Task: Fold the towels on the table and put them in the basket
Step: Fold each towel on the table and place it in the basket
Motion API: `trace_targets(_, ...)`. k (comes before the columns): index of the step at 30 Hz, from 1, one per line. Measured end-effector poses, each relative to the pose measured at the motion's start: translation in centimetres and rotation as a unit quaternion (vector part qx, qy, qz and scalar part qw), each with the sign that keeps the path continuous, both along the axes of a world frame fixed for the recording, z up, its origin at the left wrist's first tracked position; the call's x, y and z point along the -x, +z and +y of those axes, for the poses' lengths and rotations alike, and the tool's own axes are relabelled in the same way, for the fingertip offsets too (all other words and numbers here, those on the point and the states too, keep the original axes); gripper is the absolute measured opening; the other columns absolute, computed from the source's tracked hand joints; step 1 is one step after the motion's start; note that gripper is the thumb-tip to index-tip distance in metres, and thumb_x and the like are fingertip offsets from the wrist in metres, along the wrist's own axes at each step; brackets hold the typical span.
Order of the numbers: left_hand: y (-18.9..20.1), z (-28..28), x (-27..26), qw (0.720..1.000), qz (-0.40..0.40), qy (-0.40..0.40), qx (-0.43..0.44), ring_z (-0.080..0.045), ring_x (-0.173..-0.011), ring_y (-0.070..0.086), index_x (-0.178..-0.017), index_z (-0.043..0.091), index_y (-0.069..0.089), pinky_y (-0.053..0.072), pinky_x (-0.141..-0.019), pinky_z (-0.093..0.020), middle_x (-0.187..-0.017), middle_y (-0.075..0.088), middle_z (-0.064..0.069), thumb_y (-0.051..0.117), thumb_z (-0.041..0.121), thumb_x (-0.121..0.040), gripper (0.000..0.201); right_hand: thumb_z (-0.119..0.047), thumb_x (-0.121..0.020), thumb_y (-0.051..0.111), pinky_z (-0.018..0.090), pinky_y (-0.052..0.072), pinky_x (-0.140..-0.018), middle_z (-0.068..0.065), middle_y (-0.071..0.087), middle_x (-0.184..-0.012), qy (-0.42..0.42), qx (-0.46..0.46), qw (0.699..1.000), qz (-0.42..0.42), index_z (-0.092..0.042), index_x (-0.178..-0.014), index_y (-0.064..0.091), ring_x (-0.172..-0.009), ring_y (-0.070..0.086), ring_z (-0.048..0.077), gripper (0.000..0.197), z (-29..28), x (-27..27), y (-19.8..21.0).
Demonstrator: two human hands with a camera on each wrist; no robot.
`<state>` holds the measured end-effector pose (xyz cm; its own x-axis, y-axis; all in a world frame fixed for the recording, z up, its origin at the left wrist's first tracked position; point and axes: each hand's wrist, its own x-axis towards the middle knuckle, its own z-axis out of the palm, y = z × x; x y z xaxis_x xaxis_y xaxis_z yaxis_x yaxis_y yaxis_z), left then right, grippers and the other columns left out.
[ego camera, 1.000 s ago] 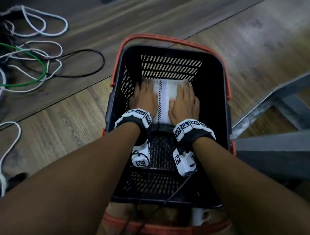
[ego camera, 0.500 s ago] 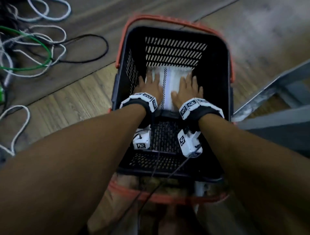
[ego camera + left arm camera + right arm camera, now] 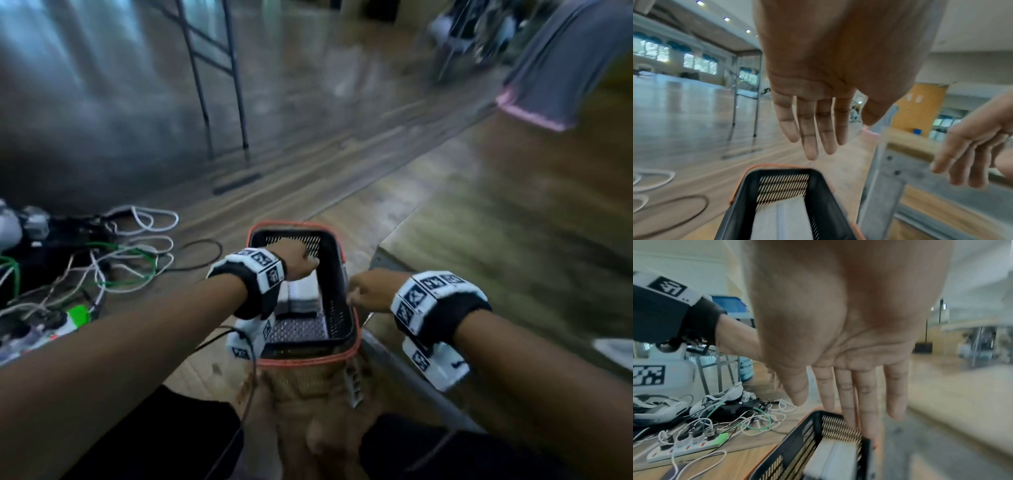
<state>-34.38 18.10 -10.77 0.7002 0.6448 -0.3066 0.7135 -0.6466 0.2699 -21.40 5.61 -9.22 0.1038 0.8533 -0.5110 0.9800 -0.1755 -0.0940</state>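
Observation:
A black basket with an orange rim stands on the wooden floor below me. A folded white towel with a dark stripe lies inside it, also seen as the towel in the left wrist view and the towel in the right wrist view. My left hand hovers above the basket, fingers straight and empty. My right hand is just right of the basket, above its rim, fingers straight, holding nothing. A grey towel with a pink edge hangs over the table at top right.
A wooden table with a metal frame stands right of the basket. Tangled cables and a power strip lie on the floor to the left. Folding table legs stand farther back.
Both hands have lifted off the towel and out of the basket; the right moved to the right past the rim. The head view has swung upward, showing the room.

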Motion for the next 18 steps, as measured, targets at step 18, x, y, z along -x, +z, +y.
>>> trace_targets(18, 20.3, -23.6, -6.0, 0.938, -0.143, -0.295, -0.111, -0.019, -0.077, 0.05, -0.101, 0.02, 0.061, 0.04, -0.068, -0.03, -0.076, 0.051, 0.007, 0.042, 0.049, -0.093, 0.036, -0.041, -0.097, 0.041, 0.029, 0.041, -0.086, 0.008, 0.057, -0.128, -0.21, -0.06, 0.964, -0.154, -0.011, -0.134, 0.043, -0.113, 0.054, 0.025, 0.048, -32.8, -3.0, 20.1)
